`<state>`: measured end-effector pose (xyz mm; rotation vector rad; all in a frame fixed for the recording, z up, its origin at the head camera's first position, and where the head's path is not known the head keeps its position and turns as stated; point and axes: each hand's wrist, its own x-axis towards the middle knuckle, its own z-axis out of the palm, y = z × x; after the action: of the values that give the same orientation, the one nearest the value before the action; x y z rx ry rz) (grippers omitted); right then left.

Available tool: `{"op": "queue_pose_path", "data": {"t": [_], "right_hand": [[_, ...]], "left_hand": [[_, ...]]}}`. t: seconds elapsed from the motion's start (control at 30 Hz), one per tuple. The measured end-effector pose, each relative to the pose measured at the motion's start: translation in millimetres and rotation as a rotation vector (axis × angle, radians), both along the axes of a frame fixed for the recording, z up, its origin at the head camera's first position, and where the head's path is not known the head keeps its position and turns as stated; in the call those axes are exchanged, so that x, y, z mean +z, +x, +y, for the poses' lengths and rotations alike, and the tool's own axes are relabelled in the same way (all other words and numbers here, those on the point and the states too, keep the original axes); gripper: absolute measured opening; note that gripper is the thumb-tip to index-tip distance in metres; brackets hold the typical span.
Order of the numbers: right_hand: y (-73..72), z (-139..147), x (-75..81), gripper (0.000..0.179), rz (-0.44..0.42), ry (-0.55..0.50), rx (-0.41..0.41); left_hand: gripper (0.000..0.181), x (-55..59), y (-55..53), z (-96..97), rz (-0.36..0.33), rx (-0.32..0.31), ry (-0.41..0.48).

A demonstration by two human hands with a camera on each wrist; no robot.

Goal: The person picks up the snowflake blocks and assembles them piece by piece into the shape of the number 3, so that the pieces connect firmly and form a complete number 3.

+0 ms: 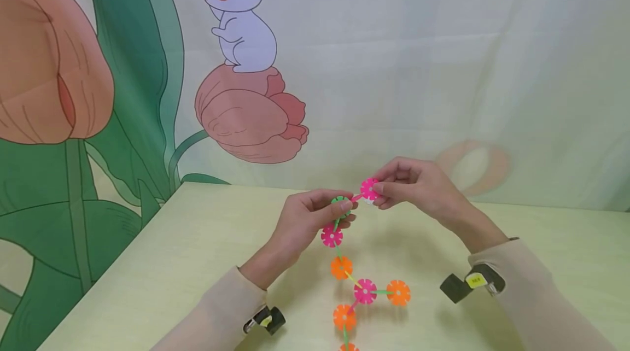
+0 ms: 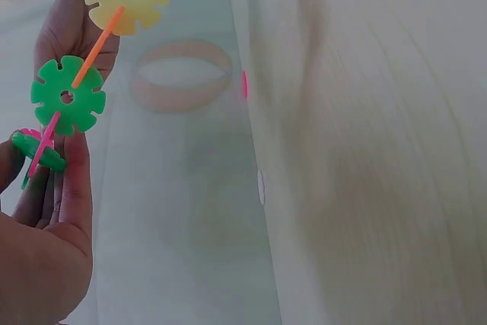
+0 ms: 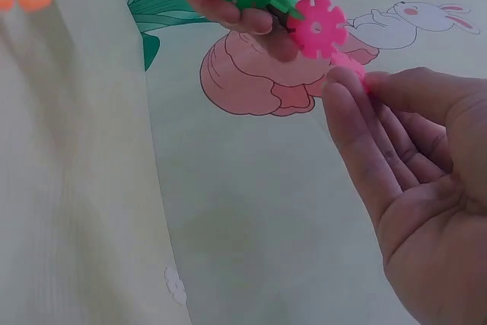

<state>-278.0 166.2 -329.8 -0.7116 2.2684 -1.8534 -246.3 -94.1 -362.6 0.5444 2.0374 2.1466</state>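
My left hand [image 1: 306, 221] pinches a green notched snowflake disc [image 1: 339, 204] between thumb and fingers. From it hangs a chain of linked discs: a pink disc [image 1: 332, 237], an orange disc [image 1: 341, 268], another pink disc [image 1: 365, 291] and more orange ones below. To the upper right, my right hand [image 1: 418, 187] holds a pink disc [image 1: 369, 189] by its rim. A pink disc seen edge-on [image 1: 357, 198] bridges the two held discs. In the right wrist view, the right thumb and fingertips pinch a pink disc [image 3: 348, 70] beside another pink one [image 3: 318, 28].
The chain branches to an orange disc [image 1: 398, 293] at the right and runs off the bottom of the head view. Behind the pale table [image 1: 162, 263] hangs a curtain [image 1: 394, 66] printed with tulips and a white animal. A white disc [image 3: 176, 285] lies near the table edge.
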Motion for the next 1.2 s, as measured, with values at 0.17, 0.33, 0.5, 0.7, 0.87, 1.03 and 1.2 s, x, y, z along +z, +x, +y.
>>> {"op": "queue_pose_path", "data": {"t": [0.17, 0.33, 0.5, 0.7, 0.87, 1.03, 1.2], "right_hand": [[2.0, -1, 0.5, 0.022, 0.005, -0.010, -0.005], [4.4, -5, 0.5, 0.021, 0.009, -0.029, 0.003], [6.7, -9, -0.4, 0.020, 0.004, -0.041, 0.012], [8.4, -13, -0.7, 0.018, 0.015, -0.051, 0.023], [9.8, -14, -0.5, 0.017, 0.029, -0.057, 0.015], [9.7, -17, -3.9, 0.019, 0.040, -0.047, -0.032], [10.4, -23, -7.4, 0.019, 0.032, -0.022, -0.028]], "left_hand": [[0.026, 0.4, 0.1, -0.8, 0.005, 0.005, -0.008], [0.027, 0.6, 0.2, -1.4, 0.008, 0.007, -0.010], [0.026, -0.2, 0.3, -1.6, 0.012, 0.013, -0.015], [0.025, 0.9, 0.4, -0.8, 0.033, 0.006, -0.021], [0.025, 2.4, 0.6, -0.4, 0.034, -0.002, -0.027], [0.029, 3.2, 0.1, -1.7, 0.024, -0.046, -0.046], [0.032, 4.6, 0.1, -2.7, -0.005, -0.069, -0.027]]}}
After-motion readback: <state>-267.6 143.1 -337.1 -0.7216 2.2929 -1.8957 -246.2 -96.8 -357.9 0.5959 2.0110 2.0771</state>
